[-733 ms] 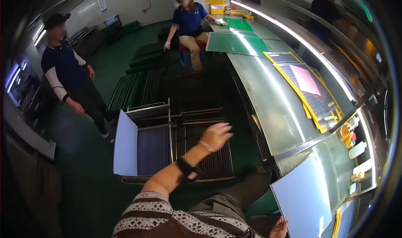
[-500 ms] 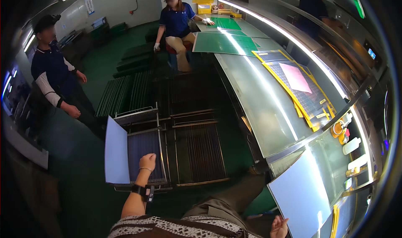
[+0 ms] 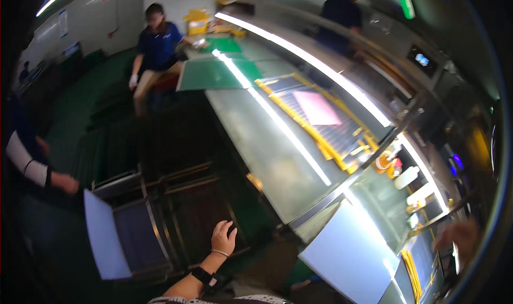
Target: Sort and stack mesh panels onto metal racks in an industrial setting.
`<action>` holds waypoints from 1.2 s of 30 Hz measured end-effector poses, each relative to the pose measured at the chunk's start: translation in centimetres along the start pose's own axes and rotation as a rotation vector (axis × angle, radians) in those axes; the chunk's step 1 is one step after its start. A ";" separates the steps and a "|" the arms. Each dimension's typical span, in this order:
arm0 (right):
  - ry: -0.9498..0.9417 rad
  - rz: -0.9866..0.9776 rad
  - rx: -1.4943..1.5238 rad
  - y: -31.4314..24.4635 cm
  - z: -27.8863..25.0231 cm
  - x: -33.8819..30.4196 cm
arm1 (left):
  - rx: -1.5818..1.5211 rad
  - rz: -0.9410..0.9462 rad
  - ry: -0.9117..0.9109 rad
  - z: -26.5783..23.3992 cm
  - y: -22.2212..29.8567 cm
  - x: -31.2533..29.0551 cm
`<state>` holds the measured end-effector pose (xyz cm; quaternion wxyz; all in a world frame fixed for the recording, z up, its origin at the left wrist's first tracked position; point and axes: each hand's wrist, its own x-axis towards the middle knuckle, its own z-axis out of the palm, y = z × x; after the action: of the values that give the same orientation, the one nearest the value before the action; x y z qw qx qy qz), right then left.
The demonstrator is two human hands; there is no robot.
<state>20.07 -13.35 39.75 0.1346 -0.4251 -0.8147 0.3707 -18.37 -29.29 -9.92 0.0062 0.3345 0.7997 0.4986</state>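
My left hand [image 3: 223, 239] is in the air beyond the near edge of the racks, its fingers apart and nothing in it. Right of it, a pale blue-white flat panel [image 3: 350, 256] lies on the metal bench, jutting over the front edge. My right hand [image 3: 458, 237] is raised at the far right, past that panel and near a yellow-edged dark sheet [image 3: 419, 272]; motion smears its fingers. On the left, a second pale panel [image 3: 104, 240] leans upright at the side of a wire rack [image 3: 155, 226].
A yellow-framed screen [image 3: 304, 127] with a pink sheet lies farther along the bench [image 3: 256, 138]. Bottles [image 3: 407, 177] line its back. Green panels [image 3: 219, 74] lie before a seated co-worker [image 3: 157, 47]. Another person's arm [image 3: 32, 165] reaches beside the rack.
The view has swung right. My left hand has left the rack and opened, moving toward the bench. My right hand has gone from the bench panel's near edge to the far right.
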 end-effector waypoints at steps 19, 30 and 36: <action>0.939 -0.804 -0.782 19.8 -0.9 59.4 | 0.368 0.328 -0.292 7.6 9.9 10.7; 0.451 -0.901 -0.118 10.6 14.3 31.6 | -1.072 -0.244 -0.472 6.6 7.3 13.7; 0.225 -0.892 -0.637 8.4 26.1 22.6 | -2.069 -0.555 -0.609 -4.2 9.8 14.1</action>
<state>-2.51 -5.18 13.61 0.2296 -0.0958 -0.9680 -0.0342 -25.58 -22.25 4.57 0.5894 0.0859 0.0108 0.8032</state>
